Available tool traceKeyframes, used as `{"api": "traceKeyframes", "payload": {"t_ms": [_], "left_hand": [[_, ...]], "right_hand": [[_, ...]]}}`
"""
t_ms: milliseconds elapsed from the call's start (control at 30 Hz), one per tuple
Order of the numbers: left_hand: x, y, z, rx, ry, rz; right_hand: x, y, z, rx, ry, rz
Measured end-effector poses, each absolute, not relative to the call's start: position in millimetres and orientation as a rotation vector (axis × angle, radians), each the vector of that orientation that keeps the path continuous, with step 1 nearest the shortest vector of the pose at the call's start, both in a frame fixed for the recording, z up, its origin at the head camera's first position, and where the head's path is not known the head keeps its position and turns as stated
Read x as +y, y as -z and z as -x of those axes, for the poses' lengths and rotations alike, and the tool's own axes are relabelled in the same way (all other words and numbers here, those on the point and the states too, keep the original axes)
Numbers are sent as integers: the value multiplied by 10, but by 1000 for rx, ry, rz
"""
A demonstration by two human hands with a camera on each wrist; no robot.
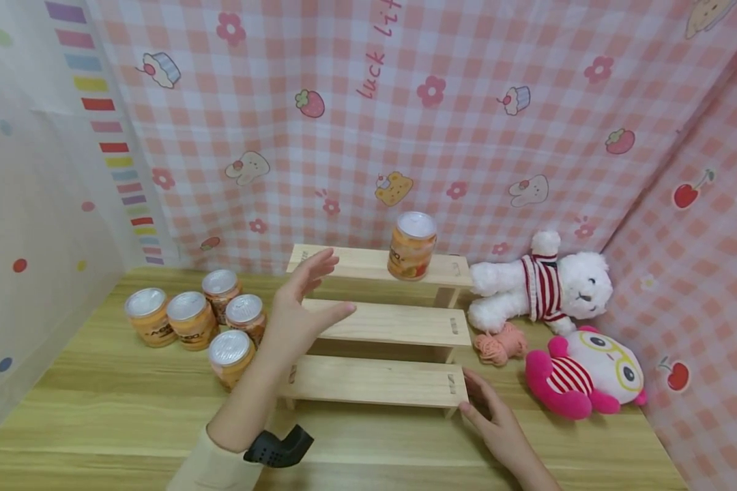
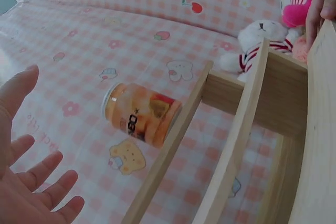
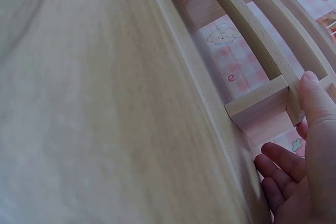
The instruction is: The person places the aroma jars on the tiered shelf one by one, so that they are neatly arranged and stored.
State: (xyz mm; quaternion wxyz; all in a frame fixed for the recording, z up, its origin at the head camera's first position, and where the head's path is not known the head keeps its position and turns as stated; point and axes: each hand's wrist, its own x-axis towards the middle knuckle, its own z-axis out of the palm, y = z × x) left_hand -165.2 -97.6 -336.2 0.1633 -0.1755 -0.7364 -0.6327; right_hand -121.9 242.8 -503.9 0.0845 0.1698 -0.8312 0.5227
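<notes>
A three-tier wooden display stand [image 1: 381, 382] stands on the table, with one orange-labelled can [image 1: 412, 247] upright on its top step. My left hand [image 1: 304, 307] is raised over the stand's left side, fingers spread and nothing in them. In the left wrist view, the left palm [image 2: 26, 182] faces the can [image 2: 142, 113] with a gap between them. At the stand's lower right corner my right hand [image 1: 494, 423] grips the end of the bottom step. The right wrist view shows the right thumb [image 3: 312, 95] against the step's edge and the other fingers lower down.
Several similar cans [image 1: 192, 320] stand grouped on the table left of the stand. To the right lie a white plush bear [image 1: 543, 286], a pink yarn bundle [image 1: 500, 343] and a pink plush toy [image 1: 586, 374]. A checked curtain [image 1: 356, 136] hangs close behind.
</notes>
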Motion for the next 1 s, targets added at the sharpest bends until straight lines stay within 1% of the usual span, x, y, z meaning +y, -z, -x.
{"api": "traceKeyframes", "payload": {"t_ms": [200,433,767,1000], "left_hand": [[-1222,3472,1478,-2134,1793,420],[-1499,3636,1314,-2212,1629,351],[-1866,3854,1181,-2234,1620,138],[-2103,4063,1139,-2249,1507,107]], "right_hand": [[2431,5033,1224,-2469,-1544,-520],[2446,5060,1222,-2500,-1559,-499],[2453,5071,1234,-2515,-1556,-495],[2449,5076,1232,-2506,-1567,-499]]}}
